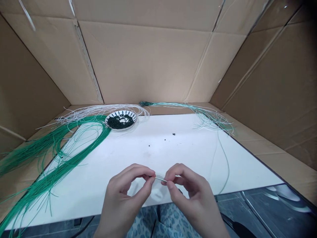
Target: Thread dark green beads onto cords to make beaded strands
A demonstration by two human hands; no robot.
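Head cam: both hands are up over the near edge of the white table [188, 152], thumb and fingertips pinched together on each. Left hand [132, 193] and right hand [189, 191] have a short stretch of thin pale cord [160, 179] pulled straight between them. Bunch of green cords [81, 157] sprawls off to the left, and there's a striped-rim dish [135, 118] of dark beads [119, 122] toward the back.
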